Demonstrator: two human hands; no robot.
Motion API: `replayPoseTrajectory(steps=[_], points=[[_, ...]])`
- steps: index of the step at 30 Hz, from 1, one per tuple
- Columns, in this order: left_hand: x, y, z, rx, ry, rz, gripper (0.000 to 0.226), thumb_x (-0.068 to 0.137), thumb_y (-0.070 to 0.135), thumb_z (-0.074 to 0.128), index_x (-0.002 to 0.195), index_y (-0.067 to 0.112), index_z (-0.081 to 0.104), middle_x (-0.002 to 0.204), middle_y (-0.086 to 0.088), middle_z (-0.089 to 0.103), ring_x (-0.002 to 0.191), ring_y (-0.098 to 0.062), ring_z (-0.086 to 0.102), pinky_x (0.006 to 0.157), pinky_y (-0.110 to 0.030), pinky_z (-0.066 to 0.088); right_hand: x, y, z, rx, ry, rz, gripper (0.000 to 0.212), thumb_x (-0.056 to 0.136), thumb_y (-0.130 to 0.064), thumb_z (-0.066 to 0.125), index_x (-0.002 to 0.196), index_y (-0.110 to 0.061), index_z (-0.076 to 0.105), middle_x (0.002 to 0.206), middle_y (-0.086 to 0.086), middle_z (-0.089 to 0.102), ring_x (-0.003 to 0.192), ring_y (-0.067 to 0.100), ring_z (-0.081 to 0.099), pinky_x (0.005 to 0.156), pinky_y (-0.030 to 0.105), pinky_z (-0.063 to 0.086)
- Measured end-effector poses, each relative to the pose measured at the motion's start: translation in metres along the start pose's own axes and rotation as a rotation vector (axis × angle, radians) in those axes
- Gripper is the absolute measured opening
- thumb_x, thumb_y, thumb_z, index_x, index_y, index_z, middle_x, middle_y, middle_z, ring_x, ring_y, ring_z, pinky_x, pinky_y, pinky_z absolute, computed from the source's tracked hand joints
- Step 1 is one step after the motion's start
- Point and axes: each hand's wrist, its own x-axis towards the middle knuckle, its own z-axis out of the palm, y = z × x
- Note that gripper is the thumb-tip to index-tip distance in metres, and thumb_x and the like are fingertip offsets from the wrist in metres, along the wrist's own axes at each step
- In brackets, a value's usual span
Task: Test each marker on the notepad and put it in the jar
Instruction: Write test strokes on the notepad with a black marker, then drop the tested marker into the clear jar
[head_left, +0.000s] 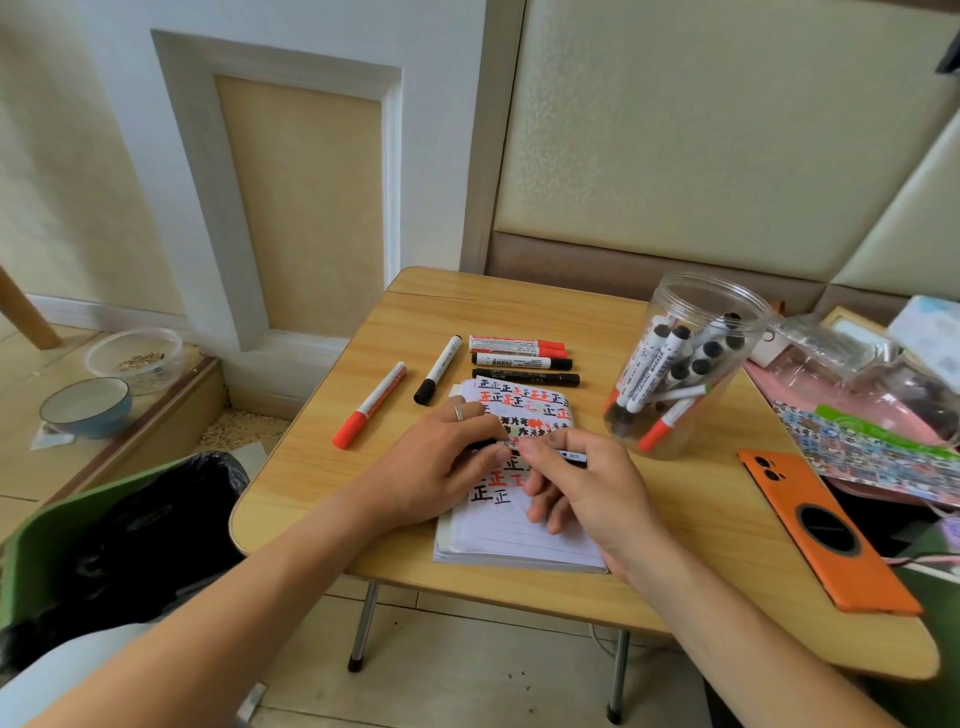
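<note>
Light wood table (322, 483), small folding kind, with a notepad (519, 540) lying in the middle of it, and both hands are over that notepad sharing one marker (571, 457). The left hand (441, 462) has its fingers curled around the marker's left end, thumb and forefinger pinched tight on it, ring on one finger. The right hand (576, 483) pinches the same marker just beside that, thumb and forefinger closed on the barrel, the other fingers curled under. The marker lies roughly level, just above the page, its right end poking out past the right hand. Can't tell whether the cap is on or coming off, the fingers cover that bit.

Count of loose markers: five on the table. Just beyond the notepad's far edge there's a row of three lying parallel: a red one (517, 344), a white one with a black cap (522, 361), and a black one (525, 377). Left of the notepad, a black-capped marker (439, 370), and further left a red-capped marker (370, 405), both angled.

The clear plastic jar (691, 332) stands right of the notepad with a bunch of markers in it, too jumbled to count properly. The top half of the notepad page is covered in black and red test marks.

One orange phone (826, 530) lies face down, right of the notepad toward the near edge.
</note>
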Motion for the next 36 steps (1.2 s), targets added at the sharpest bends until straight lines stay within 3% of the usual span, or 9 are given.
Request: replayPoseTrajectory(steps=[4, 7, 13, 15, 19, 26, 31, 33, 36], points=[[-0.002, -0.002, 0.001, 0.058, 0.009, -0.080, 0.031, 0.103, 0.048, 0.037, 0.111, 0.030, 0.061, 0.112, 0.012, 0.051, 0.112, -0.014, 0.042, 0.098, -0.042, 0.037, 0.003, 0.002, 0.003, -0.024, 0.069, -0.022, 0.009, 0.101, -0.015, 0.061, 0.096, -0.008, 0.063, 0.071, 0.009, 0.065, 0.057, 0.026, 0.060, 0.043, 0.029, 0.044], [-0.001, -0.002, 0.000, 0.000, -0.033, -0.142, 0.036, 0.104, 0.046, 0.028, 0.128, 0.036, 0.053, 0.135, 0.016, 0.051, 0.135, -0.003, 0.036, 0.111, -0.038, 0.025, 0.008, -0.006, 0.001, -0.026, 0.145, -0.080, 0.013, 0.097, -0.001, 0.053, 0.101, -0.011, 0.060, 0.064, 0.005, 0.064, 0.061, 0.024, 0.060, 0.050, 0.030, 0.047], [-0.001, -0.003, 0.004, -0.017, -0.094, -0.268, 0.046, 0.101, 0.056, 0.038, 0.142, 0.037, 0.031, 0.137, 0.021, 0.052, 0.131, 0.006, 0.034, 0.114, -0.035, 0.019, 0.012, -0.054, -0.020, -0.210, 0.273, -0.394, 0.007, 0.098, -0.008, 0.062, 0.103, -0.010, 0.057, 0.089, 0.005, 0.069, 0.070, 0.017, 0.073, 0.056, 0.031, 0.057], [-0.001, -0.006, 0.006, 0.074, -0.115, -0.253, 0.046, 0.096, 0.057, 0.041, 0.137, 0.035, 0.037, 0.138, 0.019, 0.053, 0.135, 0.000, 0.034, 0.115, -0.040, 0.020, 0.014, -0.070, -0.028, -0.267, 0.319, -0.489, 0.004, 0.100, -0.015, 0.061, 0.099, -0.014, 0.057, 0.087, 0.003, 0.069, 0.072, 0.017, 0.073, 0.056, 0.032, 0.055], [0.000, -0.008, 0.007, 0.174, -0.147, -0.246, 0.044, 0.095, 0.057, 0.036, 0.131, 0.037, 0.050, 0.142, 0.015, 0.048, 0.139, -0.005, 0.030, 0.114, -0.037, 0.017, 0.021, -0.101, -0.052, -0.400, 0.493, -0.693, 0.009, 0.099, -0.033, 0.057, 0.101, -0.024, 0.057, 0.090, -0.002, 0.071, 0.075, 0.024, 0.071, 0.072, 0.054, 0.058], [0.000, -0.007, 0.009, 0.215, -0.122, -0.252, 0.039, 0.096, 0.056, 0.034, 0.127, 0.038, 0.051, 0.138, 0.015, 0.049, 0.135, -0.007, 0.034, 0.112, -0.037, 0.023, 0.022, -0.146, -0.091, -0.639, 0.854, -1.015, 0.025, 0.102, -0.016, 0.047, 0.124, -0.008, 0.056, 0.098, 0.005, 0.068, 0.083, 0.020, 0.068, 0.075, 0.044, 0.056], [-0.001, -0.004, 0.007, 0.209, -0.130, -0.271, 0.041, 0.093, 0.057, 0.036, 0.127, 0.039, 0.050, 0.139, 0.014, 0.045, 0.132, -0.007, 0.036, 0.114, -0.036, 0.025, 0.035, -0.135, -0.101, -0.776, 0.818, -0.966, 0.019, 0.102, -0.012, 0.050, 0.119, -0.010, 0.058, 0.096, 0.003, 0.066, 0.081, 0.021, 0.063, 0.071, 0.035, 0.047], [0.000, -0.003, 0.007, 0.210, -0.134, -0.269, 0.040, 0.093, 0.056, 0.037, 0.128, 0.038, 0.051, 0.138, 0.014, 0.045, 0.131, -0.006, 0.035, 0.113, -0.033, 0.023, 0.042, -0.124, -0.104, -0.867, 0.737, -0.854, 0.016, 0.101, -0.011, 0.053, 0.116, -0.012, 0.058, 0.090, 0.004, 0.068, 0.077, 0.022, 0.061, 0.065, 0.031, 0.038], [0.001, -0.002, 0.007, 0.222, -0.134, -0.258, 0.037, 0.095, 0.053, 0.040, 0.128, 0.039, 0.050, 0.139, 0.014, 0.045, 0.132, -0.006, 0.036, 0.112, -0.032, 0.023, 0.049, -0.110, -0.106, -1.048, 0.597, -0.623, 0.012, 0.104, -0.017, 0.050, 0.108, -0.014, 0.061, 0.084, 0.008, 0.070, 0.074, 0.029, 0.064, 0.062, 0.033, 0.042]])
